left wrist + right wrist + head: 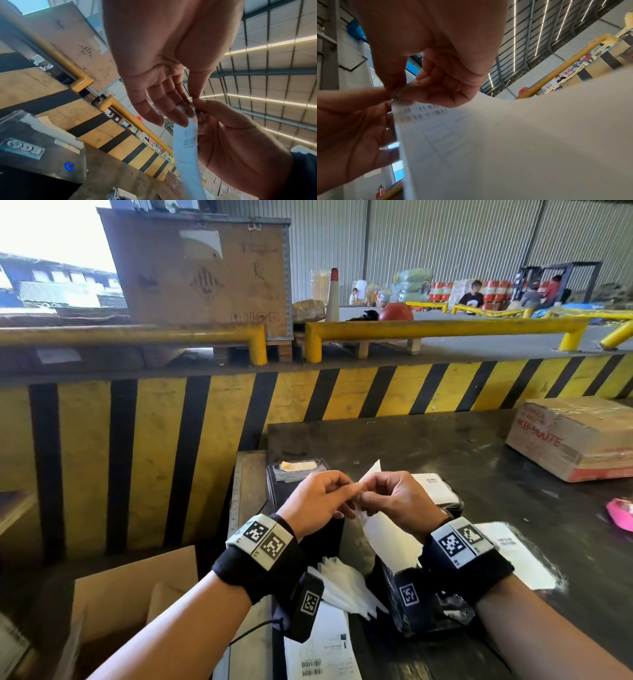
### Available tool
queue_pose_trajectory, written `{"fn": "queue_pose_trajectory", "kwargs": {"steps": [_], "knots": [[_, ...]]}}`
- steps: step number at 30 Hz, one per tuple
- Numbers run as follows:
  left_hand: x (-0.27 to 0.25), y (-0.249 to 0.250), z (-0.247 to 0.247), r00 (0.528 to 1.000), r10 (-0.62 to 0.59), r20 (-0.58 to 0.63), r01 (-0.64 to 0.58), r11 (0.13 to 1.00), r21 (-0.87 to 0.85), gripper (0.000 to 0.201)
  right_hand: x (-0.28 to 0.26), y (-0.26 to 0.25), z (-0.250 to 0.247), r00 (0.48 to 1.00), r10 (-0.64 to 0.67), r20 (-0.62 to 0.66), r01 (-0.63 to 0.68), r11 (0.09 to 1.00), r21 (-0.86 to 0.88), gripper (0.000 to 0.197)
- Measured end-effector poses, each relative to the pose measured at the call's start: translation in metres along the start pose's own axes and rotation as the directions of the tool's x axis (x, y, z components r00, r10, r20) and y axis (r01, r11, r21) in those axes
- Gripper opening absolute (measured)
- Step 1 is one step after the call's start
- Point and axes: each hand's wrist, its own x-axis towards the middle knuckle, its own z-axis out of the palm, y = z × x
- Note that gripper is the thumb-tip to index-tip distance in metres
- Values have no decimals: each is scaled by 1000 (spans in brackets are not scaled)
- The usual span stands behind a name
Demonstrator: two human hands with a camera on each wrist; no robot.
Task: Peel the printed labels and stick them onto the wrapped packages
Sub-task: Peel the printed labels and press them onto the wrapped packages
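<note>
Label: we held one printed label (390, 537) up in the air over the near edge of the table (445, 446), touching nothing but our fingers, its lower part hanging free.
Left grip: our left hand (318, 501) pinched the label's upper corner between the thumb and nearly straight fingers.
Right grip: our right hand (399, 501) pinched the same corner between thumb and forefinger, with its fingertips against the left hand's.
Backing: we could not tell whether it had begun to part at that corner.
Packages: a black wrapped package (424, 607) lay under our right wrist by the near edge. A labelled package (436, 489) lay just beyond our hands with a white sheet on its top face.
Handling: we judged the label very light and limp. It would curl and crease easily, and once bared it would be sticky enough to fold onto itself or cling to skin.
Where to hold: by the edges and corners only, one hand on each layer, keeping fingers off the glue.
Wrapping: it looked glossy and slack, so it would want smoothing flat under the label.
Nearby: the printer (296, 474) stood toward the table's left edge, and loose white sheets (346, 583) lay by our left wrist.
</note>
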Motion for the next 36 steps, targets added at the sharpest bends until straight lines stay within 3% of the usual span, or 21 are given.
{"fn": "queue_pose_trajectory", "kwargs": {"steps": [3, 7, 11, 21, 30, 36], "knots": [[-1, -2, -1, 1000, -9, -23, 7, 998, -68, 17, -1, 0, 1, 1000, 15, -6, -15, 1000, 2, 17], [1, -3, -4, 995, 5, -98, -13, 997, -74, 13, -3, 3, -1, 989, 74, -126, -68, 996, 53, 20], [4, -2, -6, 989, 39, -142, -46, 998, -48, 13, -1, 2, -1, 980, 79, -182, -58, 992, 114, 9], [13, 6, -15, 972, 110, -206, -103, 994, 45, 11, 6, -7, -9, 956, 27, -294, -32, 999, -15, 10], [37, -4, -46, 944, 32, -327, -47, 998, -37, 12, -1, 5, -62, 872, -5, -490, -54, 993, -105, 14], [48, -12, -63, 913, -23, -406, -28, 993, -117, 13, -9, 16, -96, 767, -23, -641, -90, 986, -144, 14]]}}
